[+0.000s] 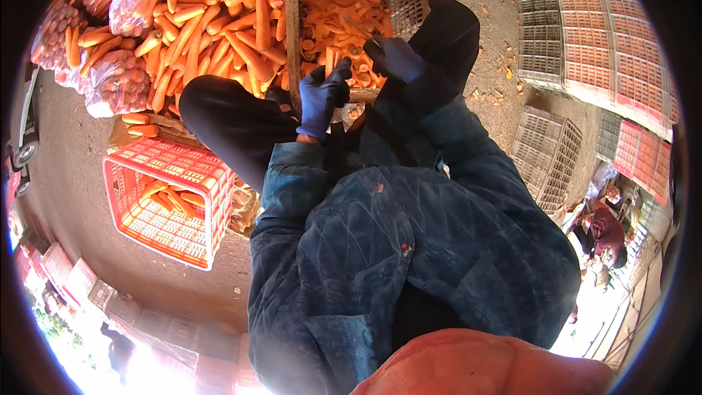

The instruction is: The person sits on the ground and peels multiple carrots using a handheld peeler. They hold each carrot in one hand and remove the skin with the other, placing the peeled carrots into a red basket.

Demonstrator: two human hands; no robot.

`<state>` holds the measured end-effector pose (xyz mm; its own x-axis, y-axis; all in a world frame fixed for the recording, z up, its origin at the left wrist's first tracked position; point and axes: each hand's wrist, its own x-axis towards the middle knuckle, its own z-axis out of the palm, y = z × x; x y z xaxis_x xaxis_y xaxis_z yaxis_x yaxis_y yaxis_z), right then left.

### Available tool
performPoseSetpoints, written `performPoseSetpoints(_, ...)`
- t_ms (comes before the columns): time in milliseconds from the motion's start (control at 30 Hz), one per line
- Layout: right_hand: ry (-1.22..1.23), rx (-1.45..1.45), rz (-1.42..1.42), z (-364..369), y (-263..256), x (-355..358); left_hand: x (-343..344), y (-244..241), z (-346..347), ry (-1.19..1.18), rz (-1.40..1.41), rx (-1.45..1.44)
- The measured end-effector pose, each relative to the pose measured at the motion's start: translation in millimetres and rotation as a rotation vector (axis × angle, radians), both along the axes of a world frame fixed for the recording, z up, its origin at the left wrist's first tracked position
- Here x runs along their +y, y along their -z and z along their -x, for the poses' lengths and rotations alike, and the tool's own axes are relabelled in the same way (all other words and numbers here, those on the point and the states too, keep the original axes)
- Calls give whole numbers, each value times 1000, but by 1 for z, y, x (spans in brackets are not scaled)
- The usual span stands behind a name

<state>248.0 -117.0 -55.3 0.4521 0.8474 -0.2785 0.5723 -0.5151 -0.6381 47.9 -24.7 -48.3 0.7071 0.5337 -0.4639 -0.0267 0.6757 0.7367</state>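
My left hand (323, 90), in a blue and black work glove, grips a short carrot piece (331, 60) that stands up between thumb and fingers. My right hand (396, 57), gloved alike, is closed on the handle of a knife (355, 27), whose blade points up and left over the cut carrots. Both hands are above the near end of a worn plastic crate (294, 27) between my knees. Carrot slices, ends and long strips (340, 8) lie inside the crate. The knife's handle is mostly hidden by my right glove.
Whole carrots (236, 38) are heaped left of the crate, beside clear bags of carrots (134, 0). A red crate (159, 145) on its side holds several carrots. Stacked crates (598, 49) and a grey crate (545, 153) stand at right. A person (606, 233) bends at far right.
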Motion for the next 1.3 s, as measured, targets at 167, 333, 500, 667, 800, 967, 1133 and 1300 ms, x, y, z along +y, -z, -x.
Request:
performPoseSetpoints(167,-146,-83,-54,18,-22,-18,-14,-21,-5,-95,154,-52)
performPoseSetpoints(333,-345,-219,128,25,-47,-20,-8,-18,-3,97,-42,98)
performPoseSetpoints(500,-405,-277,96,22,-24,-27,-3,-14,1,243,-219,200)
performPoseSetpoints(667,-341,-289,127,23,2,-18,3,-14,-6,309,-255,268)
performPoseSetpoints(800,-303,-135,-60,8,1,6,13,-22,-8,257,-123,41)
performPoseSetpoints(967,-320,-61,114,-52,82,4,-16,-37,-38,426,-1207,58)
performPoseSetpoints(1133,257,337,222,-63,12,24,54,-1,-56,165,-1306,343)
performPoseSetpoints(1300,296,405,203,-45,10,44,179,78,-47,-520,-998,585)
